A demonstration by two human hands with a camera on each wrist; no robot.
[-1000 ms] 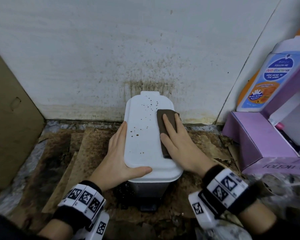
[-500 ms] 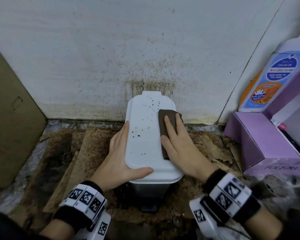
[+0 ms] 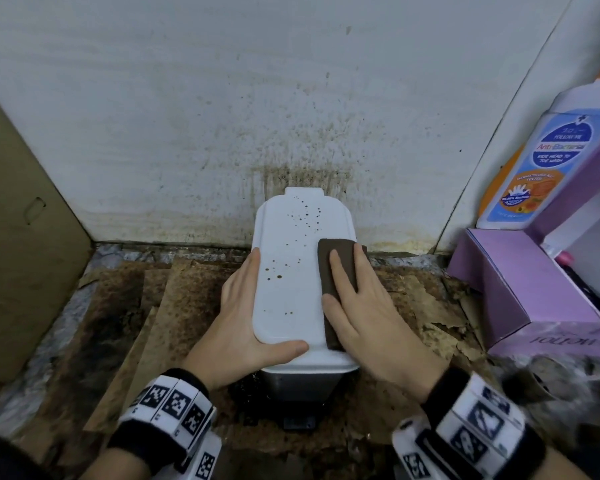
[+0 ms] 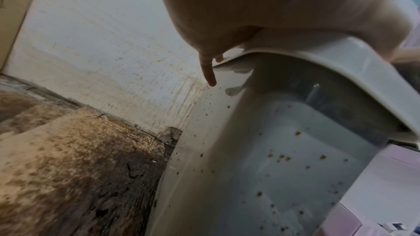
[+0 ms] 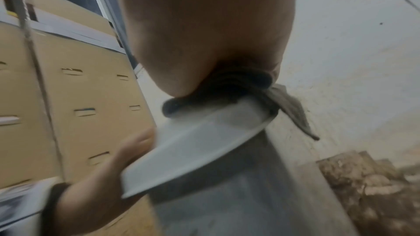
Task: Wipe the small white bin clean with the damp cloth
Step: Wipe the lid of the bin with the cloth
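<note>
White bin lid (image 3: 291,271) brown-spotted; cloth (image 3: 336,268) on R edge.

The stained, flaking brown floor (image 3: 174,306) carries the small white plastic bin (image 3: 291,289) against the wall, a purple cardboard box (image 3: 520,289) near its right.
</note>
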